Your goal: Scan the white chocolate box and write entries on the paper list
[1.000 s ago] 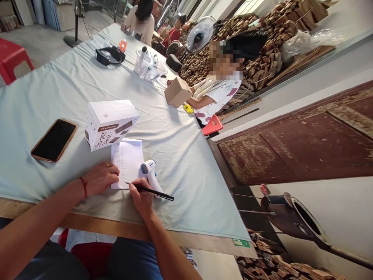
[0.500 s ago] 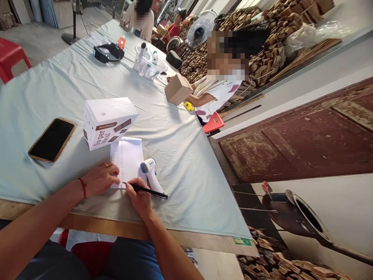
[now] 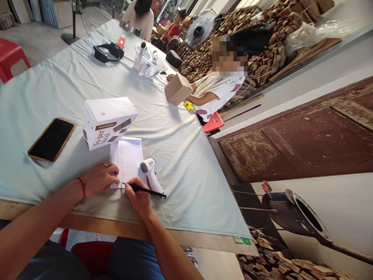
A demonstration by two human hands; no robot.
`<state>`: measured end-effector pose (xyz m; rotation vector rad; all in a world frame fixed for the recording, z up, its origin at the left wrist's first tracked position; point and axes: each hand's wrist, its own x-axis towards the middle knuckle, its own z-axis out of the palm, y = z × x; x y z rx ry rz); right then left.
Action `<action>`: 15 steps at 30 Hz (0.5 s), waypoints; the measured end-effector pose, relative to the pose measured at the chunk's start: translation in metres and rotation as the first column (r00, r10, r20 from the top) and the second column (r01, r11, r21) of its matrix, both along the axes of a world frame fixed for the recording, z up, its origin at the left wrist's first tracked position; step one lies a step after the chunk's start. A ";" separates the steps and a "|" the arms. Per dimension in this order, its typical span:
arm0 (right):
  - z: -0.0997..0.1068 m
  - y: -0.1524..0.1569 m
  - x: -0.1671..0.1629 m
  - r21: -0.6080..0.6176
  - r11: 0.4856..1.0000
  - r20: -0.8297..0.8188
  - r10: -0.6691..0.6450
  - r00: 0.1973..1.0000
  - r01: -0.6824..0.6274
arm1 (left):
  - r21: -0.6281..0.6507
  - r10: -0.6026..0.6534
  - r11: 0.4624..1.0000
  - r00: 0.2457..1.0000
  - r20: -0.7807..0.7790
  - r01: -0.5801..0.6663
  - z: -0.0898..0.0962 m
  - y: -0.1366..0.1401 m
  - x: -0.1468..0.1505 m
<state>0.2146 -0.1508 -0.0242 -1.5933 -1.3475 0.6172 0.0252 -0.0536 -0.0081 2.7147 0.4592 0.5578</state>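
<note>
The right hand [image 3: 139, 196] is closed around a black pen [image 3: 151, 191], its tip at the near left part of the paper [image 3: 131, 155], close to the left thumb. The left hand [image 3: 101, 179] rests on the paper's left edge, fingers bent, thumb a little apart, gripping nothing that shows. The paper lies on the near side of the counter [image 3: 186, 155], between the box [image 3: 109, 120] at its far left and the thermometer [image 3: 153, 177] on its right edge (whether the box sits on the far corner, I cannot tell).

If the left hand pressed too lightly, the paper could skid and spoil a line. The soft, creased cloth [image 3: 186, 186] underneath might let the tip poke through. A rightward sweep of the right hand could knock the thermometer.
</note>
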 end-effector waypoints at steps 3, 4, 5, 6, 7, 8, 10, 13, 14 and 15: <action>0.000 0.000 0.000 0.020 1.000 0.003 -0.007 1.000 0.007 | -0.006 0.001 1.000 1.000 -0.007 -0.001 0.000 0.000 0.000; 0.000 0.000 0.000 0.024 1.000 0.005 -0.011 1.000 0.011 | -0.008 0.000 1.000 1.000 -0.009 0.000 0.000 0.000 0.000; 0.000 0.000 0.000 0.025 1.000 0.009 -0.014 1.000 0.014 | -0.009 0.000 1.000 1.000 -0.010 0.000 0.000 0.000 0.000; 0.000 0.000 0.000 0.022 1.000 0.014 -0.016 1.000 0.016 | -0.009 0.001 1.000 1.000 -0.011 -0.001 0.000 0.000 0.000; -0.001 0.000 0.001 0.015 1.000 0.020 -0.018 1.000 0.017 | -0.010 0.003 1.000 1.000 -0.011 -0.003 0.000 0.000 0.000; -0.001 0.000 0.001 0.009 1.000 0.026 -0.020 0.999 0.020 | -0.012 0.004 1.000 1.000 -0.011 -0.004 0.001 0.000 -0.001; 0.000 0.000 0.001 -0.003 1.000 0.034 -0.023 0.999 0.023 | -0.017 0.002 1.000 1.000 -0.012 -0.002 0.001 0.000 -0.001; 0.000 0.000 0.001 -0.023 1.000 0.039 -0.018 0.999 0.018 | -0.020 0.000 1.000 1.000 -0.013 0.000 0.001 -0.001 -0.001; 0.000 0.000 0.001 -0.028 0.999 0.038 -0.015 0.999 0.016 | -0.018 0.001 1.000 1.000 -0.014 -0.002 0.001 0.000 -0.001; 0.000 0.000 0.001 -0.032 0.999 0.038 -0.013 0.999 0.014 | -0.017 0.003 1.000 1.000 -0.014 -0.003 0.000 0.000 -0.001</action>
